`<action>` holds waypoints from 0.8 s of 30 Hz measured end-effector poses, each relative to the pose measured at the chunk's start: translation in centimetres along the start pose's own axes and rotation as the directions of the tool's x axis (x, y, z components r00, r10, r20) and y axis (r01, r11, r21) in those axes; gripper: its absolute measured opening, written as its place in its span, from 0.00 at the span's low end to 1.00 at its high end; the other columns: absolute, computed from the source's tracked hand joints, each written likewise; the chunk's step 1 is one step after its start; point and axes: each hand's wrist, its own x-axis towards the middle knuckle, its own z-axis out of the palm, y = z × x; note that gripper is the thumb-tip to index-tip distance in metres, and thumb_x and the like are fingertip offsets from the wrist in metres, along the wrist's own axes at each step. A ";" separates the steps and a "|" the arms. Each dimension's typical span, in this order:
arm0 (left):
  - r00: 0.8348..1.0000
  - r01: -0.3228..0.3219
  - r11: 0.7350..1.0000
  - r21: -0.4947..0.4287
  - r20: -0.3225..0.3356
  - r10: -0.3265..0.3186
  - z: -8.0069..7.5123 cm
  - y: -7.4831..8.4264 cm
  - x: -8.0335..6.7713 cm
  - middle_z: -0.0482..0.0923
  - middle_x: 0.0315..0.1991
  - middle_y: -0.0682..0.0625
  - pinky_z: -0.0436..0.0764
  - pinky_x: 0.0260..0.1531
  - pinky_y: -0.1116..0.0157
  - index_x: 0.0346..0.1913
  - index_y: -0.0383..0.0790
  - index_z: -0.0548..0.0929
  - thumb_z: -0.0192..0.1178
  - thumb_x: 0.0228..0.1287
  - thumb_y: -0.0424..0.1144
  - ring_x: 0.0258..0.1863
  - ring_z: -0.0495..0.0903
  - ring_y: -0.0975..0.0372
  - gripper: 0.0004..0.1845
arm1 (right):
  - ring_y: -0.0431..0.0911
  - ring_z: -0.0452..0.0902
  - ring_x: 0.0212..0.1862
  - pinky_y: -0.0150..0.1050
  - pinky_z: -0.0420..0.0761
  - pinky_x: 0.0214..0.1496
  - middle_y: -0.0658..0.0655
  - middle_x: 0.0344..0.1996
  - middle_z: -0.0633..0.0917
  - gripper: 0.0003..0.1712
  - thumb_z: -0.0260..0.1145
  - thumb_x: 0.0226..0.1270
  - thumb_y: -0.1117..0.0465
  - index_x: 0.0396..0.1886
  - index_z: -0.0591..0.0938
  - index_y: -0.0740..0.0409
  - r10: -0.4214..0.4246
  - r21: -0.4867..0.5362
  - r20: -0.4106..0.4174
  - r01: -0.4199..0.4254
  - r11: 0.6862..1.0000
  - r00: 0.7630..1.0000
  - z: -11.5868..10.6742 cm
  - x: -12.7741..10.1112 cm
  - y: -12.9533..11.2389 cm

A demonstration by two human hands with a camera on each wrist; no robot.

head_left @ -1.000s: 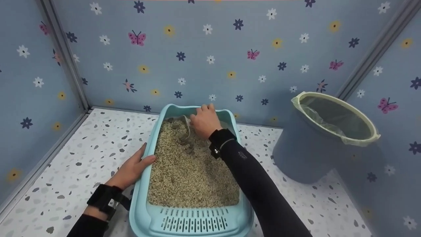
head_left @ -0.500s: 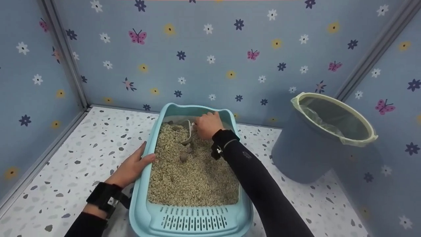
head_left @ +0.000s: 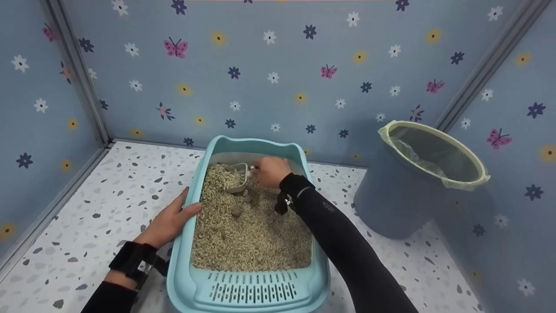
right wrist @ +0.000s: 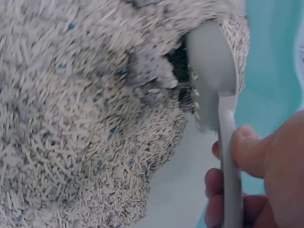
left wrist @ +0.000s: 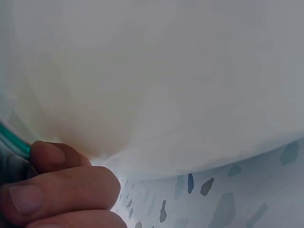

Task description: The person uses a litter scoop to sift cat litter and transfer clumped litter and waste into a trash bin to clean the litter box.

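Note:
A light-blue litter box (head_left: 184, 280) holds tan pellet litter (head_left: 252, 243) with several darker clumps, one of them a round clump (head_left: 236, 211). My left hand (head_left: 167, 224) grips the box's left rim, thumb over the top; its curled fingers (left wrist: 71, 190) show in the left wrist view. Near the back of the box, my right hand (head_left: 273, 171) holds a pale grey litter scoop by its handle. The head view shows the scoop's blade pointing left, in the litter. In the right wrist view the slotted litter scoop (right wrist: 211, 71) stands beside a dark hollow and a grey clump (right wrist: 149, 69).
To the right stands a blue-grey bin (head_left: 391, 200) with a pale rim and a clear liner (head_left: 408, 150). Speckled white flooring (head_left: 130, 174) surrounds the box. Flower-patterned walls (head_left: 260, 56) close in the back and both sides.
My right hand has drawn back slightly toward me, and the scoop has tilted from edge-on to flatter, facing left. A clump has appeared on the litter's surface. The left hand keeps its hold.

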 end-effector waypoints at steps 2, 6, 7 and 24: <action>1.000 0.003 1.000 0.008 -0.001 -0.003 0.0 0.0 0.0 0.49 0.88 0.27 0.78 0.71 0.40 0.93 0.46 0.40 0.52 0.89 0.55 0.75 0.73 0.32 0.46 | 0.58 0.88 0.53 0.55 0.81 0.64 0.60 0.53 0.93 0.19 0.61 0.91 0.51 0.62 0.92 0.55 0.012 0.023 0.004 -0.012 1.000 1.000 -0.2 -0.2 0.1; 1.000 0.016 1.000 0.012 0.003 -0.016 -0.1 -0.2 0.0 0.50 0.87 0.25 0.79 0.69 0.40 0.93 0.45 0.38 0.52 0.89 0.55 0.73 0.75 0.32 0.47 | 0.58 0.88 0.52 0.54 0.83 0.61 0.61 0.53 0.93 0.19 0.61 0.91 0.51 0.62 0.92 0.56 0.010 0.038 0.011 -0.011 0.999 1.000 -0.2 -0.7 0.3; 1.000 0.022 1.000 0.012 0.004 -0.022 -0.1 -0.2 0.0 0.50 0.87 0.25 0.80 0.69 0.41 0.93 0.45 0.37 0.52 0.89 0.56 0.73 0.75 0.32 0.47 | 0.58 0.88 0.51 0.54 0.84 0.61 0.61 0.53 0.93 0.19 0.61 0.91 0.51 0.61 0.92 0.56 0.009 0.040 0.009 -0.009 0.999 1.000 -0.2 -0.8 0.3; 1.000 -0.001 0.999 0.040 0.012 0.001 0.0 -0.4 0.3 0.46 0.88 0.27 0.75 0.72 0.38 0.93 0.45 0.37 0.49 0.89 0.57 0.77 0.70 0.31 0.47 | 0.46 0.70 0.30 0.42 0.69 0.38 0.51 0.28 0.79 0.17 0.63 0.90 0.51 0.35 0.82 0.51 0.107 0.128 -0.183 -0.084 0.988 0.977 -1.8 -5.7 0.4</action>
